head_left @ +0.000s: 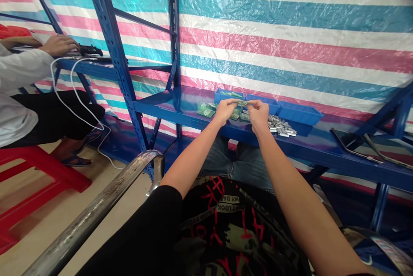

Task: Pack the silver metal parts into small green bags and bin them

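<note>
Both hands are held up close together over the front of the blue shelf (155, 103). My left hand (225, 110) pinches one side of a small green packet (241, 103), and my right hand (259, 115) has its fingers closed at the other side. What lies inside the packet is too small to make out. Several similar green packets (206, 109) are piled on the shelf beside and below my left hand. A heap of small silvery metal parts (281, 128) lies just right of my right hand.
Blue plastic bins (300, 113) line the back of the shelf, one holding green pieces. Bent metal bars (355, 149) rest at the right. A metal armrest (129, 177) stands at my left. Further left, another person (26, 71) sits working on a red stool (41, 168), near white cables (80, 99).
</note>
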Demonstrator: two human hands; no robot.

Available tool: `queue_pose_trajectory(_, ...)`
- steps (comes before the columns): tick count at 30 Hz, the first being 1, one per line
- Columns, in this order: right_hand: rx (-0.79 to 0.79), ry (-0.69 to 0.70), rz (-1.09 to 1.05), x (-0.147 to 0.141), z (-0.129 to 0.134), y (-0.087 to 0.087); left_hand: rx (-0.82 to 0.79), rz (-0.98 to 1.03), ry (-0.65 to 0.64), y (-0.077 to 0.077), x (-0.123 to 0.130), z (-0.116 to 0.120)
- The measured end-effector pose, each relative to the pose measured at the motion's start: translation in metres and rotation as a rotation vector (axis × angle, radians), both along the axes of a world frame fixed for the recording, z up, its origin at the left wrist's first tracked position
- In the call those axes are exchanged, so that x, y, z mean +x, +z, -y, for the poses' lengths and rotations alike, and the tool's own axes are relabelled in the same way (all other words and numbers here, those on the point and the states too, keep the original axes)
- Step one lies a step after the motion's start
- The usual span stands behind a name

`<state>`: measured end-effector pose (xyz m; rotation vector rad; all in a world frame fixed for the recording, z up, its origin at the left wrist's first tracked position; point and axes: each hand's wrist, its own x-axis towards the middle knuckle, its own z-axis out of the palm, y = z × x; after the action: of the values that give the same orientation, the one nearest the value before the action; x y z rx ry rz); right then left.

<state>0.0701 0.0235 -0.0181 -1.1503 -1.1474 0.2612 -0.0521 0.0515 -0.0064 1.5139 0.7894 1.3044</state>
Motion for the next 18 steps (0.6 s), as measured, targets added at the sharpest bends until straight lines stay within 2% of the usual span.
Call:
queue_pose_trajectory(4, -0.017, 0.054, -0.090, -0.002, 0.002, 0.001, -0.101, 0.081, -0.111, 0.008, -0.004, 0.009)
queue_pose_trajectory(8, -0.037, 0.051, -0.175, -0.003, 0.006, 0.001, -0.126, 0.115, -0.146, 0.009, -0.006, 0.011)
queue_pose_trajectory(18, -0.081, 0.097, -0.205, -0.006, 0.005, 0.004, 0.046, 0.073, 0.068, -0.003, 0.000, -0.002)
